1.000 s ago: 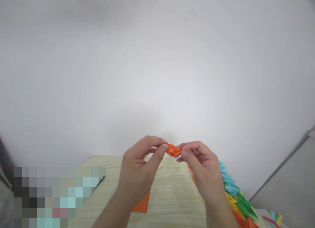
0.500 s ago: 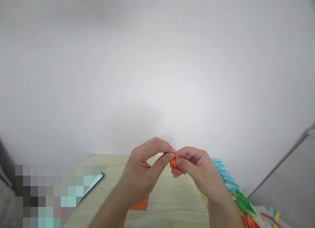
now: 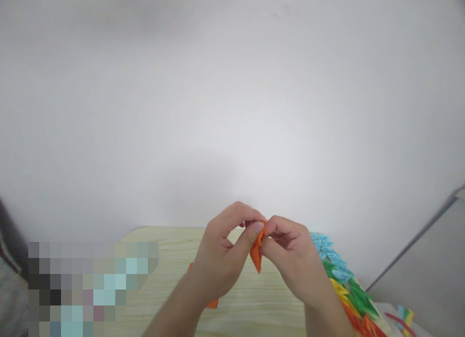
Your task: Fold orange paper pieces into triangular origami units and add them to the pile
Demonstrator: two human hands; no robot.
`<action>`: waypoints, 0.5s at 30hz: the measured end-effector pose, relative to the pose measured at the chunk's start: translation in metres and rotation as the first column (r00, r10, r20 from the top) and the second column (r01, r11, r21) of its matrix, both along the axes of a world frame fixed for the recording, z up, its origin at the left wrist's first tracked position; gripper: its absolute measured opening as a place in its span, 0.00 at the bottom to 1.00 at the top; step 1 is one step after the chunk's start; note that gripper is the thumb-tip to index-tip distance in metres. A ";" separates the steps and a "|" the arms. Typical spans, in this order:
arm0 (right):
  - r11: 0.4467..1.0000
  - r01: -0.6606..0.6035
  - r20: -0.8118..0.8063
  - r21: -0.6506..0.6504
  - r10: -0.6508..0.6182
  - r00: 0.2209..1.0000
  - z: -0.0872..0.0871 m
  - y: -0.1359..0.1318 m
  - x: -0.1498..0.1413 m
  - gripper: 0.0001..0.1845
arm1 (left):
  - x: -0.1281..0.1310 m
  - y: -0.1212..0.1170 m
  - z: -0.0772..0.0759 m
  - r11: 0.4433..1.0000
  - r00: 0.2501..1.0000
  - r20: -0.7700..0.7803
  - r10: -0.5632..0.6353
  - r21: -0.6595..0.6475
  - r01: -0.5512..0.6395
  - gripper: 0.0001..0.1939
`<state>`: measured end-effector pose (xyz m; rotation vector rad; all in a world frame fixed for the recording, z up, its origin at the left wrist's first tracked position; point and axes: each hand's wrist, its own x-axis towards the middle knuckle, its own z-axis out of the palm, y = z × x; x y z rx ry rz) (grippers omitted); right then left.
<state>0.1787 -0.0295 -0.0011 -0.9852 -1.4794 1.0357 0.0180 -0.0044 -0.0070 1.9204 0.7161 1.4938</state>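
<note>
Between my two hands is a small folded piece of orange paper point(image 3: 256, 253), its pointed end hanging down. My left hand point(image 3: 230, 247) pinches its upper part between thumb and forefinger. From the other side, my right hand point(image 3: 288, 249) closes thumb and fingertips on the paper's right edge. A flat piece of orange paper point(image 3: 212, 303) lies on the table below my left wrist, mostly hidden by the arm.
Folded paper pieces line the right edge of the wooden table point(image 3: 250, 312): light blue point(image 3: 332, 257), green point(image 3: 363, 298), yellow point(image 3: 339, 291) and orange-red point(image 3: 366, 326). At left a pixelated area hides what lies there. A white wall point(image 3: 232, 109) rises behind.
The folded paper has turned from lying sideways to pointing downward. My left hand has shifted right, and my hands are closer together than a second ago.
</note>
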 end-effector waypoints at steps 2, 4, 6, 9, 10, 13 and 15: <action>1.000 -0.010 -0.006 0.009 0.010 1.000 0.001 0.001 0.001 0.10 | 0.000 0.000 -0.002 0.999 1.000 0.019 0.018 -0.033 -0.017 0.06; 0.999 0.002 -0.017 0.035 -0.001 1.000 0.001 0.003 0.003 0.11 | 0.000 0.001 -0.003 0.997 0.999 0.043 0.026 -0.080 -0.022 0.08; 0.997 0.037 -0.027 0.066 -0.035 0.999 0.000 0.006 0.004 0.11 | -0.001 0.001 -0.004 0.993 0.999 0.047 0.004 -0.120 0.002 0.09; 0.991 0.096 -0.025 0.098 -0.094 0.995 0.000 0.008 0.004 0.10 | -0.002 0.003 -0.003 0.986 0.999 0.022 -0.047 -0.157 0.050 0.10; 0.988 0.114 -0.022 0.101 -0.112 0.993 0.000 0.008 0.004 0.10 | -0.002 0.003 -0.002 0.984 0.998 0.019 -0.062 -0.167 0.064 0.11; 0.983 0.146 -0.013 0.109 -0.146 0.989 0.001 0.006 0.003 0.11 | -0.001 0.004 -0.003 0.976 0.994 0.041 -0.101 -0.191 0.106 0.10; 0.986 0.124 -0.004 0.114 -0.124 0.992 0.002 0.006 0.004 0.09 | 0.000 0.004 -0.003 0.973 0.993 0.058 -0.106 -0.200 0.116 0.09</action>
